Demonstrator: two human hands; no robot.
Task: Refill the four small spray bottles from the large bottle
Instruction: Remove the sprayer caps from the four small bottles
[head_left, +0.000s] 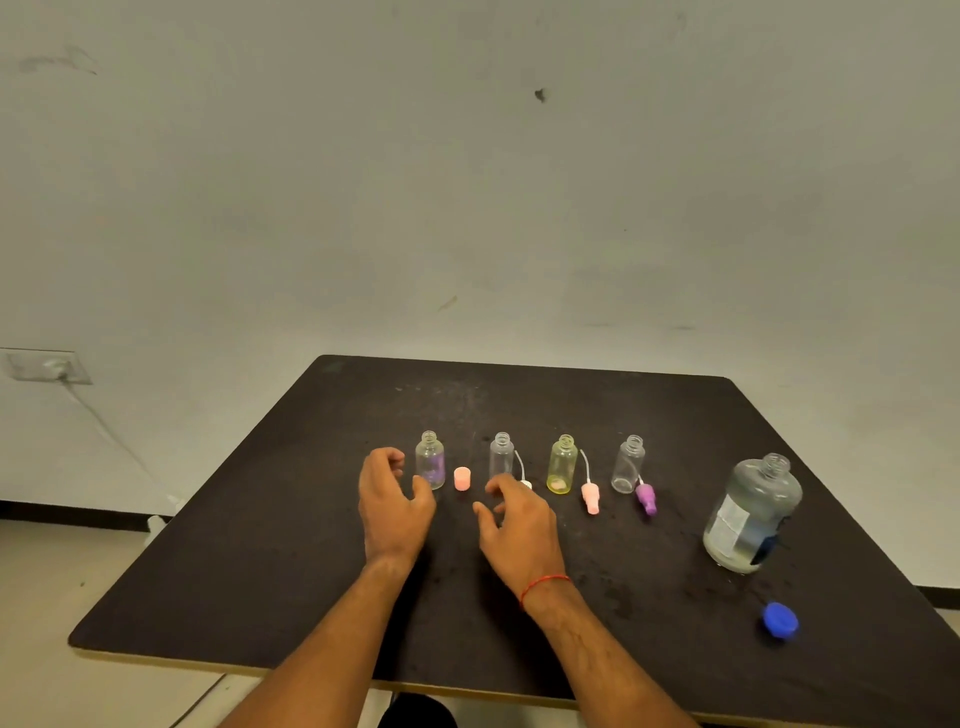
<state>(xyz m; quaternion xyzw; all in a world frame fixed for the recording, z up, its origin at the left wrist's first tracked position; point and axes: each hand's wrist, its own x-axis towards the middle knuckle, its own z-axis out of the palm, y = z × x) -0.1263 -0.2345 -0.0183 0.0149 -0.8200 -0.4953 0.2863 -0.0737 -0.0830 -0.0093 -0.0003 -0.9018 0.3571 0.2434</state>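
L grip (395, 501), R grip (517, 525) loose-curled nr pink cap (462, 478).

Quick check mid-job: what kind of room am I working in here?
Probably a plain spare room or office corner rather than a kitchen or lab. What shows it: a bare, scuffed wall, a wall socket low on the left, and a dark table with a pale edge.
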